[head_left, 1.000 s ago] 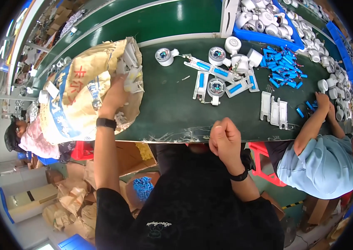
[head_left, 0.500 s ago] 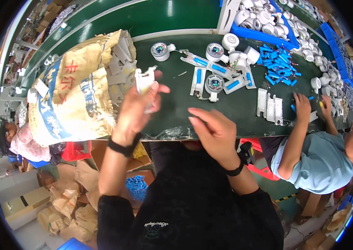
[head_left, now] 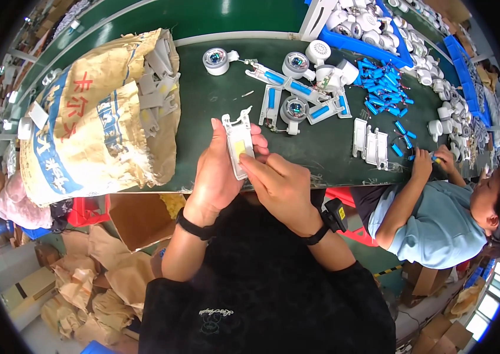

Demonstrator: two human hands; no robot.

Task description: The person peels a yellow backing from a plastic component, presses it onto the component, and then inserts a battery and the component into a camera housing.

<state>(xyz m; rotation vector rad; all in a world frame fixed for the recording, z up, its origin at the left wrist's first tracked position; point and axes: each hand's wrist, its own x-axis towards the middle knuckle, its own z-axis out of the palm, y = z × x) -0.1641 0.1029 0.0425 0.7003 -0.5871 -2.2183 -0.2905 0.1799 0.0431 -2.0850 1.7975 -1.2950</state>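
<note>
A long white plastic housing (head_left: 237, 130) with a yellow sticker (head_left: 239, 147) on its inner face lies tilted in my left hand (head_left: 219, 166). The left fingers wrap round its far side and the thumb runs along the near edge. My right hand (head_left: 282, 186) is closed, its thumb and fingertips pinched at the sticker's lower edge; whether the sticker has lifted is too small to tell. Beyond my hands, several white housings with blue batteries (head_left: 300, 88) lie on the green bench, joined by wires to round white units (head_left: 294, 108).
To the left stands a torn paper sack (head_left: 84, 130) full of white housings. Loose blue batteries (head_left: 381, 88) form a pile on the right, below a blue bin (head_left: 350, 46) of white units. A co-worker's hands (head_left: 430, 162) work near three bare housings (head_left: 370, 144).
The left hand has brought the white housing rightward and down from beside the sack, turning its inner face up. My right hand has moved in from the right and closed at the sticker.
</note>
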